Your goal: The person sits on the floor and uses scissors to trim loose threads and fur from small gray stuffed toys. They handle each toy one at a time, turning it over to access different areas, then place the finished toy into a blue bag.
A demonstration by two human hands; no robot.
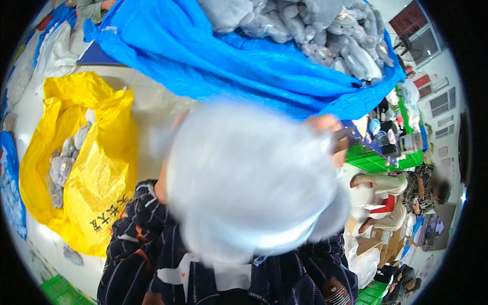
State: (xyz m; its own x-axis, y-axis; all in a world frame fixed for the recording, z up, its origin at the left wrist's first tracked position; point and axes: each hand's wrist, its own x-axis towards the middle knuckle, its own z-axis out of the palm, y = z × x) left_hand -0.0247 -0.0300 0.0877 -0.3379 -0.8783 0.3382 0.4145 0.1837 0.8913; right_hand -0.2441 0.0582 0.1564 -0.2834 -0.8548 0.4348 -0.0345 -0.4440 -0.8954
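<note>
A fluffy grey plush toy, smeared by motion, fills the middle of the view close in front of me. A pale blue band crosses its lower part. My left hand grips it on the left side; the toy hides most of that hand. At the toy's upper right, my right hand is closed round its edge, with the fingers partly showing. A small dark thing, blurred and possibly a tool, sits at the right fingers; its kind cannot be made out.
Ahead, a blue sheet bears a heap of grey plush toys. On the left stands an open yellow sack with several plush toys inside. Green crates, cardboard boxes and seated people are at right.
</note>
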